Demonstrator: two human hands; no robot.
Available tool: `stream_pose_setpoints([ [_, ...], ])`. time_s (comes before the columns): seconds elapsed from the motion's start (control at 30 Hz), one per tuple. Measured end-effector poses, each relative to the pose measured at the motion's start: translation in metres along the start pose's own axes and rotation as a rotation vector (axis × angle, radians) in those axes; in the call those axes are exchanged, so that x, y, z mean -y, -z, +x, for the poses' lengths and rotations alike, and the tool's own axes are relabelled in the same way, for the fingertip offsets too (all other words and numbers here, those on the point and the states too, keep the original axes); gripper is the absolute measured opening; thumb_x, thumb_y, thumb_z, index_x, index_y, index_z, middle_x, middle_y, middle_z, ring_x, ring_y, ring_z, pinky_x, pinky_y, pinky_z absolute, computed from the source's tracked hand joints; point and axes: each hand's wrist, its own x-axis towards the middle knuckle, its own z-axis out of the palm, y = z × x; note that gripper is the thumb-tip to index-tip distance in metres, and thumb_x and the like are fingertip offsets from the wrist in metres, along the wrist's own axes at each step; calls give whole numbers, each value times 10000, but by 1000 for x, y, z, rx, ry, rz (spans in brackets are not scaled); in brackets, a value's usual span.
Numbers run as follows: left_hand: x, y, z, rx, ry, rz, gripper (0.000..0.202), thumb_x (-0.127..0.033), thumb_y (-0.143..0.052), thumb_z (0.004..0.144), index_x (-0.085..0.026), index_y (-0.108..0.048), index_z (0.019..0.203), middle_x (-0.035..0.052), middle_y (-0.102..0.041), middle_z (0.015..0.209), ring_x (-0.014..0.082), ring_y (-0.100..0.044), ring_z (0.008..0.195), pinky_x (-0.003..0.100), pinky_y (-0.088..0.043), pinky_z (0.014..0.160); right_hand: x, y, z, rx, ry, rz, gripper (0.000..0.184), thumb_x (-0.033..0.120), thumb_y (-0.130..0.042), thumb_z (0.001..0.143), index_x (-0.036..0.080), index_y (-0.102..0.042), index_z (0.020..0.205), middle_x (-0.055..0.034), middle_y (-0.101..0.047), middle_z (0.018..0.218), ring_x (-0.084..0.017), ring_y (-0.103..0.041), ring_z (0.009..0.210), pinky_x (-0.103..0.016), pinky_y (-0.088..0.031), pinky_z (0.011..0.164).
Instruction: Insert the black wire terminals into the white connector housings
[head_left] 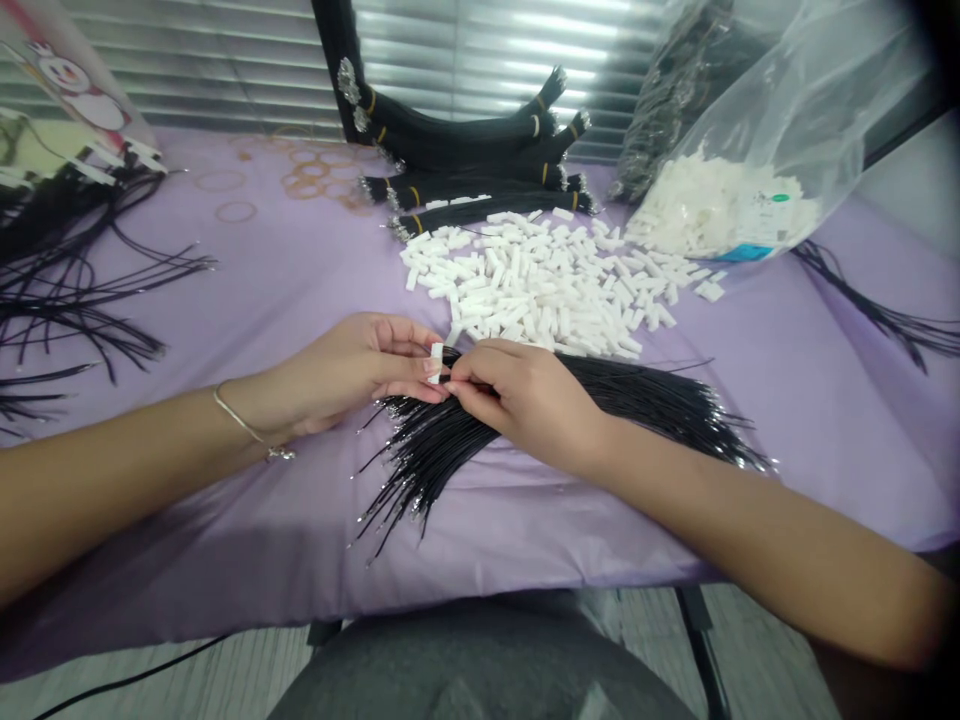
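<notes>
No lettering is legible: the printed label (761,225) on the clear plastic bag (806,95), at one o'clock, is too small to read.

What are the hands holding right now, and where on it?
The left hand pinches a small white plastic connector housing by its body, between thumb and fingers; the right hand grips thin black wires close to the housing.

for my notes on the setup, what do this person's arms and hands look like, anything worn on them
The left arm and right arm are bare, with no sleeves or gloves in view. The left hand and right hand show no rings. The left arm wears a thin silver-coloured bracelet with a small dangling charm.
</notes>
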Motion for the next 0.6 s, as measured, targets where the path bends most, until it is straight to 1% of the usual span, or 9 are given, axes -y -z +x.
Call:
stream_pose_setpoints([
  [0.1,0,0,-1,0,4,-8,236,4,-704,629,-86,-641,837,51,-696,719,126,-669,661,172,-543,644,2,-2,0,-1,-30,-10,136,159,-498,857,104,-600,785,-29,-562,713,-106,-499,642,-217,-370,605],
  [0.17,1,1,-1,3,-5,-10,238,11,-703,628,-89,-642,835,46,-694,722,124,-669,672,174,-543,657,2,-4,1,5,-59,-22,137,164,-495,857,109,-598,787,-30,-567,719,-109,-499,639,-224,-372,605],
  [0.27,1,1,-1,4,-16,-23,227,11,-696,637,-92,-645,834,46,-692,726,128,-669,680,184,-542,664,4,-4,1,28,-76,-47,153,177,-481,869,107,-600,803,-49,-585,748,-128,-517,668,-244,-395,625],
  [0.3,1,1,-1,5,-19,-36,201,-2,-689,653,-91,-646,828,48,-691,731,134,-669,683,200,-546,672,5,-3,1,19,-61,-70,172,184,-464,880,105,-602,813,-62,-590,768,-141,-524,697,-258,-407,649],
  [0.37,0,2,0,18,-27,-62,157,-23,-676,675,-92,-645,813,49,-686,750,144,-668,691,237,-551,697,8,0,1,-49,6,-136,212,193,-427,902,99,-612,854,-101,-597,844,-173,-526,791,-296,-425,723],
  [0.43,-1,3,0,37,-32,-75,147,-25,-667,679,-94,-647,808,42,-678,763,137,-660,701,243,-546,715,11,2,0,-138,100,-199,234,198,-422,906,94,-630,876,-129,-592,905,-197,-508,852,-333,-420,778],
  [0.47,-1,4,0,46,-33,-74,150,-28,-662,684,-96,-650,817,40,-675,767,131,-654,708,233,-541,717,13,2,0,-152,149,-213,233,198,-434,901,96,-641,867,-132,-591,915,-202,-501,856,-343,-417,784],
  [0.53,-1,6,1,51,-26,-65,166,-40,-664,687,-100,-655,842,42,-673,766,125,-648,723,211,-530,708,14,0,0,-88,217,-201,223,195,-460,890,105,-656,830,-123,-593,899,-205,-494,850,-354,-415,781],
  [0.6,-1,7,1,41,-17,-50,195,-59,-680,680,-104,-657,868,46,-674,762,132,-648,738,206,-525,703,14,-3,1,18,225,-139,194,183,-489,876,117,-661,818,-112,-589,910,-202,-494,875,-356,-414,802],
])
